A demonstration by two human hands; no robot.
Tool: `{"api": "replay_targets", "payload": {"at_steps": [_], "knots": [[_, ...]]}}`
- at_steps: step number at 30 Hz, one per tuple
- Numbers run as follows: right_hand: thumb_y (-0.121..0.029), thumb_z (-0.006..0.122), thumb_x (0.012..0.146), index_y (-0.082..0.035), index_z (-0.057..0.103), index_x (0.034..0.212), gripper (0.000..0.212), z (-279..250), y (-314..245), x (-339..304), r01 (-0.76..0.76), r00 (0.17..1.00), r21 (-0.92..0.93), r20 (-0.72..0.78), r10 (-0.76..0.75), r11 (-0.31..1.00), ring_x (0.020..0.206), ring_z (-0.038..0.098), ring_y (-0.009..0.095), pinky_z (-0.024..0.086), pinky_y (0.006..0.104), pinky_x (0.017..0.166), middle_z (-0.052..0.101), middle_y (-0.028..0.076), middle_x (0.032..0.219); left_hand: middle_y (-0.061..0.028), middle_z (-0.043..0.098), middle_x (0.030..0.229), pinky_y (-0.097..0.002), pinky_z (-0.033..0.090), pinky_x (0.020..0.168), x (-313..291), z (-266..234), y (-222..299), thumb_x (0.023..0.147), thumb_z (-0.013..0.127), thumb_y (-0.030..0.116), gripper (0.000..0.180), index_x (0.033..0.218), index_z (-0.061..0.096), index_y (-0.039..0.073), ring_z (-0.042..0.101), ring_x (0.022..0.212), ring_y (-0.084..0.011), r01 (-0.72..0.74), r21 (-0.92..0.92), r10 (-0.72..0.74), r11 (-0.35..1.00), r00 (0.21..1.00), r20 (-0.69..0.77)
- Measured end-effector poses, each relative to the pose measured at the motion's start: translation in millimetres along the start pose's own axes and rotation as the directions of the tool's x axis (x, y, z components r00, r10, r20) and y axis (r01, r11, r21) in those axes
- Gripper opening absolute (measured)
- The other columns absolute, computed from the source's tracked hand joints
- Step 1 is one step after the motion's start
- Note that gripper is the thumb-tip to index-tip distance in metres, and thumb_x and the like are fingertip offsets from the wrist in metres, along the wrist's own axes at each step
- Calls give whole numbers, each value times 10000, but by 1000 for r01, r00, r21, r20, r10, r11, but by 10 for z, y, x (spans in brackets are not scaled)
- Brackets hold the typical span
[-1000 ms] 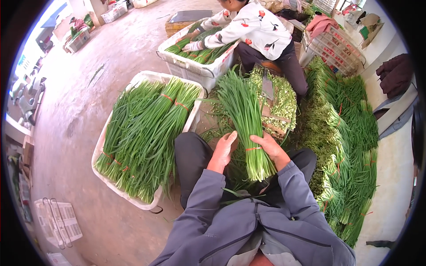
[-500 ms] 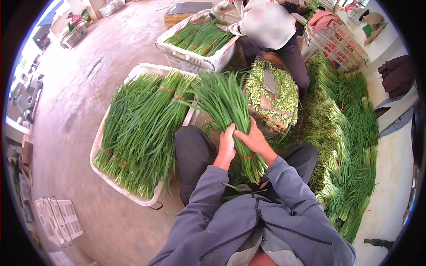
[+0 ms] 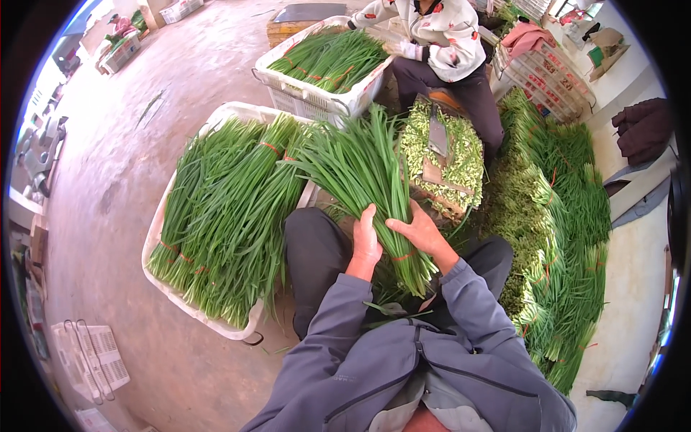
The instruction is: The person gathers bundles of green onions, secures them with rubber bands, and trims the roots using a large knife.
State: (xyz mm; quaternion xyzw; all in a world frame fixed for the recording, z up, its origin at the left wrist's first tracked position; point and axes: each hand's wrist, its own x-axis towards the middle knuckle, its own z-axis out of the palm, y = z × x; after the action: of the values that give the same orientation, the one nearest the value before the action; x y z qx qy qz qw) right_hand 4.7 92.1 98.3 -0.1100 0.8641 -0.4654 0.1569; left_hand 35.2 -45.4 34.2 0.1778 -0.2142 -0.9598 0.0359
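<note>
In front of my lap, a bundle of green chives [image 3: 363, 162] leans with its leaf tips fanned toward the far left and its pale cut ends toward me. An orange-red band [image 3: 404, 256] circles its lower part. My left hand [image 3: 366, 241] is closed around the bundle's left side, and my right hand [image 3: 425, 232] grips its right side; both thumbs lie on top, a little apart. The fingers beneath the stems are hidden. Beyond the bundle stands a block [image 3: 450, 201] strewn with chopped stem ends, with a cleaver [image 3: 437, 135] lying on it.
At left, a white crate [image 3: 152, 245] holds banded chive bundles. Behind it, another crate [image 3: 363, 99] of chives stands before a seated co-worker [image 3: 452, 47] in gloves. Piled chives [image 3: 572, 216] line the right wall. A white basket [image 3: 108, 353] sits on the floor at lower left.
My thumbs have moved slightly apart on the bundle, and its leaves have fanned wider to the left. The co-worker has straightened up from leaning forward.
</note>
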Motion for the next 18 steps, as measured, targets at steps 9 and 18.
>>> {"api": "replay_targets", "payload": {"at_steps": [9,18], "knots": [[-236,716,922,16,697,1065,290,-362,-289,189,100,956,157,-289,-51,983,720,622,98,525,268,639,697,45,821,-112,657,1202,-394,538,913,62,-113,-78,959,587,262,434,1290,560,-17,660,1041,-241,-51,80,51,995,999,0],[-192,679,959,8,671,973,201,-465,-470,435,110,976,60,-194,-96,992,608,630,99,523,248,543,667,48,779,-88,653,1199,-365,523,905,97,-122,-97,938,639,197,409,1279,566,-17,648,1031,-210,-90,117,89,989,996,8]]}}
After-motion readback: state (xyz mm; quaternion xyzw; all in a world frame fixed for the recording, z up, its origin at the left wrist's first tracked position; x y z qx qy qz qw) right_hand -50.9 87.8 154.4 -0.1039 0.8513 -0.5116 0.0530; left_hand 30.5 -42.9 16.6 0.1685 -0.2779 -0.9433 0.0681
